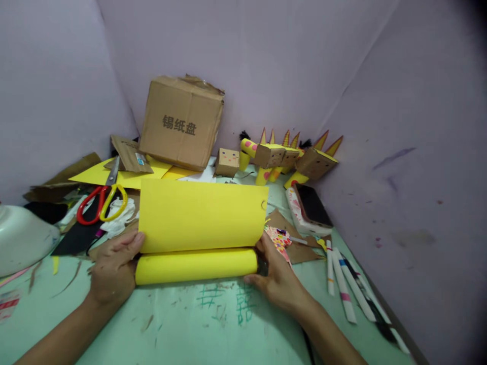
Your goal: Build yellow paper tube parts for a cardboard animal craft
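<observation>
A sheet of yellow paper (201, 215) is partly rolled, its near edge curled into a tube and its far part standing up flat. My left hand (116, 266) grips the left end, thumb on the sheet by the roll. At the right end my right hand (276, 271) holds the roll, thumb below and fingers behind the paper. Fingertips of both hands are partly hidden by the paper. Beyond the sheet to the left lie red-and-yellow-handled scissors (102, 203).
Behind stand a cardboard box (181, 121), a small cardboard block (227, 162) and several yellow paper animals with cardboard heads (317, 162). On the right are a phone (314, 204) and several markers (344, 286). A white bowl-like object (23, 238) sits at left on the green tabletop (182, 329).
</observation>
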The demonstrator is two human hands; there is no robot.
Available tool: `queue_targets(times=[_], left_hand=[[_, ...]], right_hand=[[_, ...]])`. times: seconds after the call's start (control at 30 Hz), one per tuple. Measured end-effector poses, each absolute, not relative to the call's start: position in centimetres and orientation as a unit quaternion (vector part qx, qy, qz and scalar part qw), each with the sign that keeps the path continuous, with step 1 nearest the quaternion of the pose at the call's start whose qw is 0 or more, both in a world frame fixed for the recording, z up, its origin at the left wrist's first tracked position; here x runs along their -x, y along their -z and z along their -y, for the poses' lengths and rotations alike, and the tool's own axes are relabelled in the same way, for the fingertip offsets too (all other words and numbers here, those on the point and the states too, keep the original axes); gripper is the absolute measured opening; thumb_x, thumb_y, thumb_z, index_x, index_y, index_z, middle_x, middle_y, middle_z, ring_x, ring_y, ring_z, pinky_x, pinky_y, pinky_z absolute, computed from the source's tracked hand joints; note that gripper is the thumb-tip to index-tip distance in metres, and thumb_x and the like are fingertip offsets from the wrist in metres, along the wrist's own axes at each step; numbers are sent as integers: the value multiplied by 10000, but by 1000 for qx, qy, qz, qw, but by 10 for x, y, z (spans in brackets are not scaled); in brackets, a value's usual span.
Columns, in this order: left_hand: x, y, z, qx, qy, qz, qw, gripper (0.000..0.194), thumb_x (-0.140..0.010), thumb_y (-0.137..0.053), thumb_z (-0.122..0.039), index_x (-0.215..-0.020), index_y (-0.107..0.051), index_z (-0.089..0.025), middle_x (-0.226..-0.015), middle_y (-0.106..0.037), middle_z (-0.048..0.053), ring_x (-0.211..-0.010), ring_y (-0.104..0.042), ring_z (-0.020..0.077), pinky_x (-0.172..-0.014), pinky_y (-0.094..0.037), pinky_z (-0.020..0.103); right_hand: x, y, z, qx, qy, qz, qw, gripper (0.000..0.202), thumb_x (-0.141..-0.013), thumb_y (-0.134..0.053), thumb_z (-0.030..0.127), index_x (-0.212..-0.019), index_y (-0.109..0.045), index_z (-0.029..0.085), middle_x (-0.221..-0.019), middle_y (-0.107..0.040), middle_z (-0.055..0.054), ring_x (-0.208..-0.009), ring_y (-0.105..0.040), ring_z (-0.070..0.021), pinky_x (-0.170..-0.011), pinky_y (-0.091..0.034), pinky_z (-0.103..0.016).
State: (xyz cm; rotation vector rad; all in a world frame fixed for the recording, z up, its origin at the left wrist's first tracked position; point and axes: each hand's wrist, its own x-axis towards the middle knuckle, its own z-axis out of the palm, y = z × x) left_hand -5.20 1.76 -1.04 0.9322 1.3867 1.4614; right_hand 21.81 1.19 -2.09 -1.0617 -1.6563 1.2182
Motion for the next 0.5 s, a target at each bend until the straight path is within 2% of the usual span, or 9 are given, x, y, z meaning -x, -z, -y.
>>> queue_targets(times=[0.07,0.17,0.27,0.37,0.5], left_hand=[[50,9,-18,-352,-617,-525,469,195,-566,-742,-352,-686,-690,-208,-735,-720,1,-869,-634,281,-654,-531,308],[53,10,-16,-374,-618,-476,501,309,-554,-720,-439,-718,-702,-178,-805,-721,50,-894,-625,305,-687,-532,345],[66,16,-14,-442,-548,-432,564,422,-621,-677,-440,-924,-685,-147,-929,-703,101,-939,-609,323,-748,-516,382],[85,23,-14,-548,-443,-404,583,520,-662,-688,-378,-1132,-587,-180,-1061,-660,95,-1032,-563,325,-823,-481,391],[102,21,-14,-641,-371,-406,535,675,-596,-753,-379,-1202,-517,-199,-1168,-587,92,-1114,-498,326,-916,-416,411]], right_hand=[[-218,23,-12,421,-490,642,412,744,-611,-555,-37,-1268,-333,230,-1334,-453,-64,-1236,-400,-195,-1012,-313,-342],[-219,29,-14,422,-507,624,419,709,-623,-573,-4,-1247,-341,242,-1307,-476,-64,-1191,-447,-202,-961,-367,-343],[-222,36,-14,428,-503,626,414,645,-643,-609,44,-1210,-384,253,-1246,-527,-58,-1145,-488,-217,-908,-414,-345],[-227,43,-13,457,-468,635,411,572,-651,-651,121,-1175,-451,233,-1167,-580,-71,-1094,-524,-250,-882,-439,-380],[-232,52,-13,502,-426,628,415,560,-631,-706,201,-1156,-512,219,-1102,-619,-92,-1052,-553,-289,-857,-466,-418]])
